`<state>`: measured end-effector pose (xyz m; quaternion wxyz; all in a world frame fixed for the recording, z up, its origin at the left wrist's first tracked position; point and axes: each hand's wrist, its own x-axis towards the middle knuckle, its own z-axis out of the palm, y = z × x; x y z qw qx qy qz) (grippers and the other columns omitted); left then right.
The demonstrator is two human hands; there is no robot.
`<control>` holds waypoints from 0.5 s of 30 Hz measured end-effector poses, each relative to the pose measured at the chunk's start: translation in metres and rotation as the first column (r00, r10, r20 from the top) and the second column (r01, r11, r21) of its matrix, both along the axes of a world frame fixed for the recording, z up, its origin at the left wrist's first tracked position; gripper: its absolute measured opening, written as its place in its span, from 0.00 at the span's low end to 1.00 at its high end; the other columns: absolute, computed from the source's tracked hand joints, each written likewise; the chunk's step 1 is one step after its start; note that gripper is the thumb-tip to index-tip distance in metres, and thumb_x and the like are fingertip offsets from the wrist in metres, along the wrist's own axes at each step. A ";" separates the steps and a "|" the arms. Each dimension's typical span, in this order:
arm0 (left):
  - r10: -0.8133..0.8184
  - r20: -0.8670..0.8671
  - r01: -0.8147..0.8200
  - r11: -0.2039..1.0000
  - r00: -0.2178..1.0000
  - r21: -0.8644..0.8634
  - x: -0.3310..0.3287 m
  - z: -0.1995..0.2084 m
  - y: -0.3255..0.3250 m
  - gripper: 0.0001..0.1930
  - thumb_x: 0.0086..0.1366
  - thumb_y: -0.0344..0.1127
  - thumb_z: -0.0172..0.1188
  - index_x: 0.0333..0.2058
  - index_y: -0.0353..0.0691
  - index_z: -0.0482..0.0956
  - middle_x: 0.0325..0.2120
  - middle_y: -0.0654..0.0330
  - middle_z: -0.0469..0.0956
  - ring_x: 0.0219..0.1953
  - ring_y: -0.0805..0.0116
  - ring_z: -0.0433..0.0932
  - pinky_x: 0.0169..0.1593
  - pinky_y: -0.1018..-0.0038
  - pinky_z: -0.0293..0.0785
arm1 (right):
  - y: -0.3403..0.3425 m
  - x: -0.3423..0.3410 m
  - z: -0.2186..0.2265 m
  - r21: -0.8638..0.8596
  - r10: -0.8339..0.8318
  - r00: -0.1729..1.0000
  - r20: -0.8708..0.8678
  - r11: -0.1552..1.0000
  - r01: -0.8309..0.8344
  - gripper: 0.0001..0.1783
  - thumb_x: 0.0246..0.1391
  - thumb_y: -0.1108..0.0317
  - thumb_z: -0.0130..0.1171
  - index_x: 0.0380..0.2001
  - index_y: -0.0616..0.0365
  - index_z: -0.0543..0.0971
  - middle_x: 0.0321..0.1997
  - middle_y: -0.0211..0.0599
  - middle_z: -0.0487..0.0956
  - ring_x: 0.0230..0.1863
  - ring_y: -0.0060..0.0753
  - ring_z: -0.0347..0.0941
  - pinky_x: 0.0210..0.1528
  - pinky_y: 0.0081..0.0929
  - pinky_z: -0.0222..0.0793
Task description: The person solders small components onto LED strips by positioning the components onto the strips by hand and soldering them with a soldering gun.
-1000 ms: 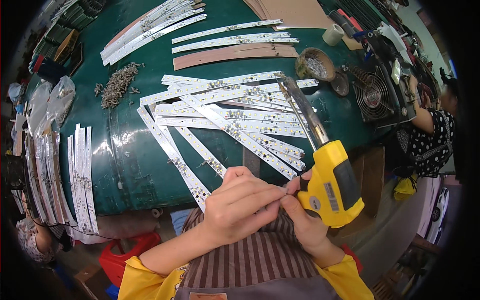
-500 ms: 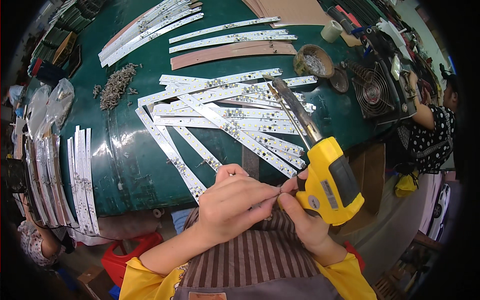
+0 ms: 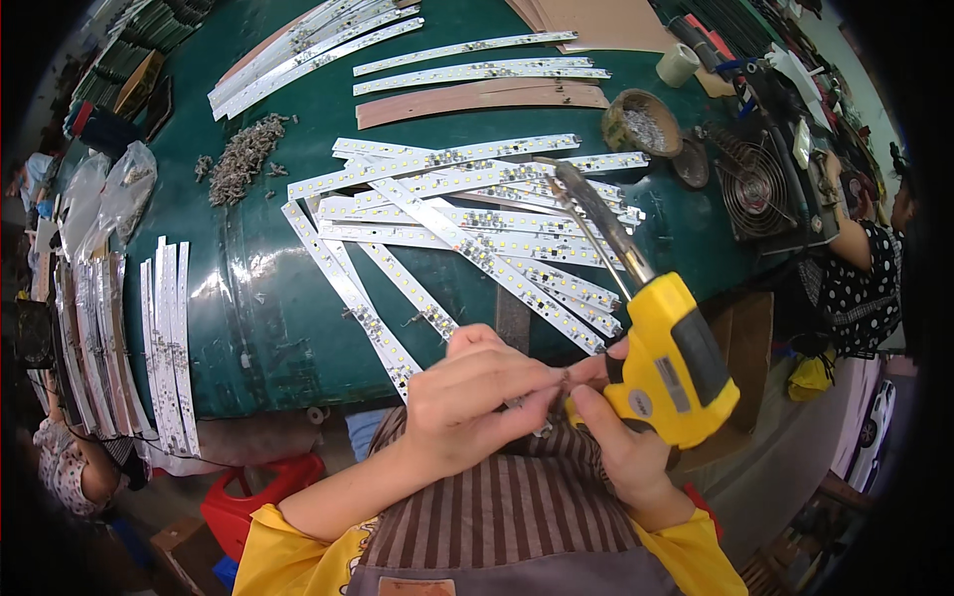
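My right hand (image 3: 616,437) grips a yellow soldering gun (image 3: 671,368) whose dark barrel points up and away over the table. My left hand (image 3: 477,397) pinches a small piece right at the gun's rear, fingertips meeting my right thumb; the piece is too small to make out. Just beyond both hands a loose heap of white LED strips (image 3: 467,214) lies crisscrossed on the dark green table (image 3: 258,308).
More LED strips (image 3: 298,40) lie at the back, and stacked ones (image 3: 164,338) at the left edge. A pile of grey scraps (image 3: 238,159), a bowl (image 3: 641,124), a fan (image 3: 755,184) and a brown strip (image 3: 477,97) sit around. Another person (image 3: 860,268) works at right. A red stool (image 3: 258,497) stands below.
The hands and the soldering gun stay close together near my lap; the left fingers have shifted slightly along the gun's rear.
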<state>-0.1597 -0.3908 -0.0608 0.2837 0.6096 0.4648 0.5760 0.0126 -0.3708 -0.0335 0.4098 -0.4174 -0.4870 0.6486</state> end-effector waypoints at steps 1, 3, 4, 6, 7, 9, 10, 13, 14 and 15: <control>0.089 -0.104 -0.087 0.996 0.991 0.027 -0.004 0.000 0.003 0.11 0.46 0.21 0.70 0.31 0.37 0.84 0.25 0.61 0.83 0.27 0.70 0.81 0.36 0.74 0.68 | 0.000 0.005 -0.002 -0.001 0.003 1.000 -0.001 1.000 -0.003 0.24 0.55 0.80 0.61 0.53 0.62 0.65 0.42 0.39 0.77 0.42 0.25 0.75 0.42 0.19 0.70; 0.230 -0.277 -0.237 0.972 0.933 0.009 -0.017 -0.001 0.011 0.10 0.47 0.21 0.69 0.31 0.37 0.85 0.25 0.60 0.83 0.27 0.70 0.80 0.37 0.75 0.70 | 0.001 0.021 -0.010 0.348 -0.071 0.726 0.684 0.906 -0.240 0.24 0.49 0.83 0.64 0.49 0.59 0.68 0.41 0.35 0.76 0.38 0.20 0.73 0.42 0.17 0.68; 0.272 -0.311 -0.297 0.954 0.911 -0.035 -0.025 -0.003 0.014 0.10 0.48 0.22 0.69 0.32 0.37 0.85 0.26 0.60 0.84 0.28 0.70 0.80 0.38 0.75 0.70 | 0.003 0.013 -0.012 0.589 -0.335 0.778 0.532 0.806 -0.056 0.25 0.44 0.79 0.71 0.46 0.59 0.71 0.39 0.34 0.77 0.36 0.21 0.73 0.40 0.18 0.69; 0.316 -0.349 -0.363 0.929 0.882 -0.076 -0.038 -0.008 0.020 0.09 0.49 0.23 0.69 0.32 0.38 0.85 0.27 0.60 0.84 0.29 0.70 0.80 0.39 0.75 0.71 | 0.018 0.017 -0.028 0.753 -0.413 0.779 0.472 0.648 -0.113 0.29 0.40 0.75 0.75 0.46 0.60 0.72 0.35 0.35 0.79 0.32 0.27 0.75 0.37 0.23 0.71; 0.356 -0.363 -0.417 0.903 0.861 -0.105 -0.043 -0.010 0.023 0.09 0.50 0.25 0.68 0.32 0.39 0.85 0.27 0.61 0.84 0.28 0.70 0.80 0.41 0.74 0.68 | 0.021 0.021 -0.033 0.762 -0.418 0.749 0.514 0.623 -0.175 0.30 0.40 0.75 0.75 0.46 0.61 0.72 0.34 0.36 0.79 0.32 0.29 0.76 0.37 0.24 0.72; 0.394 -0.379 -0.471 0.872 0.838 -0.134 -0.048 -0.013 0.028 0.08 0.51 0.26 0.68 0.32 0.40 0.85 0.27 0.62 0.84 0.27 0.69 0.80 0.44 0.73 0.66 | 0.022 0.021 -0.041 0.738 -0.401 0.739 0.542 0.648 -0.190 0.29 0.42 0.76 0.74 0.47 0.62 0.72 0.36 0.39 0.80 0.34 0.29 0.78 0.39 0.23 0.73; 0.401 -0.373 -0.482 0.863 0.836 -0.151 -0.049 -0.014 0.031 0.08 0.51 0.27 0.68 0.33 0.40 0.85 0.27 0.62 0.84 0.27 0.70 0.80 0.45 0.73 0.65 | 0.023 0.021 -0.045 0.734 -0.395 0.736 0.549 0.650 -0.199 0.27 0.43 0.76 0.73 0.47 0.62 0.72 0.36 0.39 0.80 0.35 0.30 0.78 0.39 0.23 0.73; 0.408 -0.368 -0.491 0.856 0.835 -0.165 -0.052 -0.022 0.034 0.08 0.52 0.27 0.68 0.33 0.40 0.85 0.27 0.62 0.84 0.26 0.70 0.79 0.46 0.72 0.64 | 0.022 0.020 -0.047 0.743 -0.403 0.735 0.545 0.639 -0.200 0.24 0.45 0.78 0.70 0.46 0.62 0.73 0.36 0.40 0.80 0.35 0.30 0.79 0.39 0.22 0.73; 0.414 -0.370 -0.491 0.860 0.831 -0.140 -0.053 -0.024 0.034 0.08 0.52 0.27 0.68 0.33 0.40 0.85 0.27 0.62 0.84 0.26 0.70 0.79 0.46 0.72 0.64 | 0.022 0.022 -0.048 0.734 -0.387 0.739 0.552 0.646 -0.210 0.24 0.45 0.78 0.71 0.46 0.62 0.72 0.36 0.39 0.80 0.35 0.30 0.79 0.39 0.22 0.73; 0.421 -0.374 -0.492 0.863 0.827 -0.117 -0.053 -0.026 0.035 0.08 0.52 0.27 0.68 0.33 0.40 0.85 0.28 0.62 0.84 0.26 0.70 0.79 0.46 0.72 0.64 | 0.021 0.024 -0.049 0.724 -0.369 0.743 0.558 0.654 -0.219 0.25 0.44 0.77 0.71 0.46 0.62 0.72 0.36 0.39 0.80 0.34 0.31 0.79 0.39 0.22 0.73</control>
